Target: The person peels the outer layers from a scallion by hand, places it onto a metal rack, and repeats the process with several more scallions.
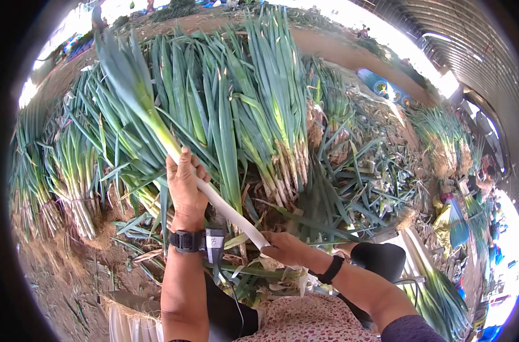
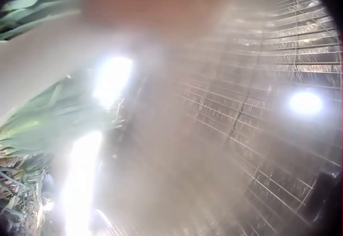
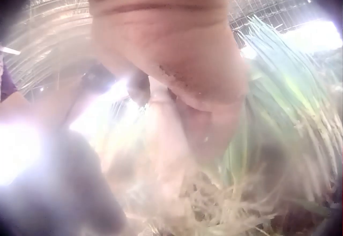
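Observation:
A large green onion (image 1: 224,206) slants across the head view, its green leaves up at the left and its white root end low toward the middle. My left hand (image 1: 186,185) grips the white stem just below the leaves. At the lower end, my right hand (image 1: 286,249) pinches the stem near the roots. Close up in the right wrist view, the pale stem (image 3: 170,139) passes between thumb and fingers, with stringy roots (image 3: 225,209) beneath. The left wrist view is hazy, showing the blurred hand (image 2: 155,5) and the white stem (image 2: 32,64).
Bunches of green onions (image 1: 276,102) lean in a row ahead, with more bunches (image 1: 77,171) at the left. Loose leaves and trimmings (image 1: 362,182) litter the ground at the right. Beside my right leg lie long white-stemmed onions (image 1: 427,268). Another pale-stemmed bundle (image 1: 133,322) is at lower left.

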`<state>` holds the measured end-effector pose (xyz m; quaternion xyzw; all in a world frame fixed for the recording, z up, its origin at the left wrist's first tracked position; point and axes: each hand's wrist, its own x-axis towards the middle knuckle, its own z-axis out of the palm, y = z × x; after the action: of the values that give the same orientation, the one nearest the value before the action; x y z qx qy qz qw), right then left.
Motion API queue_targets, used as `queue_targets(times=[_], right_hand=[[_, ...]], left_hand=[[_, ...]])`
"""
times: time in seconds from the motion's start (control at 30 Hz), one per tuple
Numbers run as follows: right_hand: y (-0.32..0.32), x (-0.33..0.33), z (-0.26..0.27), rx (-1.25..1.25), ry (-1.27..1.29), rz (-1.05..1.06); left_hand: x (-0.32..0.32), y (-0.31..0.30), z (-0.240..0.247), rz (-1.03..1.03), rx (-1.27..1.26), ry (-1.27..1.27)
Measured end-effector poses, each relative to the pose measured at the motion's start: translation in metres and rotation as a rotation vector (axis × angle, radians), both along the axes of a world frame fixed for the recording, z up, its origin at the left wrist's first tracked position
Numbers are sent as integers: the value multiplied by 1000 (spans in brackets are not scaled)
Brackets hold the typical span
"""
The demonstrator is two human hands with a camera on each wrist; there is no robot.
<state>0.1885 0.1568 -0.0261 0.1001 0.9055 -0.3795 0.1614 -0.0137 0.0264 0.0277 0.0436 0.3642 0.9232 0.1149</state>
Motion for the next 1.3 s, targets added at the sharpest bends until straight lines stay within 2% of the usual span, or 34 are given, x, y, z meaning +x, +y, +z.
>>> queue_targets(times=[0.07,0.2,0.37,0.57,0.77,1.07,1.2,1.3], right_hand=[[-5,-2,-6,62,-63,31],[-5,-4,-18,85,-18,87],[-13,-3,1,258,-52,138],[-19,0,4,297,-77,81],[-19,3,4,225,-89,68],[-12,8,-8,302,-15,99],[-3,16,-15,181,85,32],[-7,19,0,60,98,-29]], left_hand=[[4,1,3,-6,-18,-4],[10,1,6,-69,26,16],[13,4,4,-147,59,66],[15,5,2,-171,96,74],[15,7,1,-181,55,92],[14,5,3,-266,144,81],[10,5,-1,-336,197,111],[8,4,0,-344,176,119]])
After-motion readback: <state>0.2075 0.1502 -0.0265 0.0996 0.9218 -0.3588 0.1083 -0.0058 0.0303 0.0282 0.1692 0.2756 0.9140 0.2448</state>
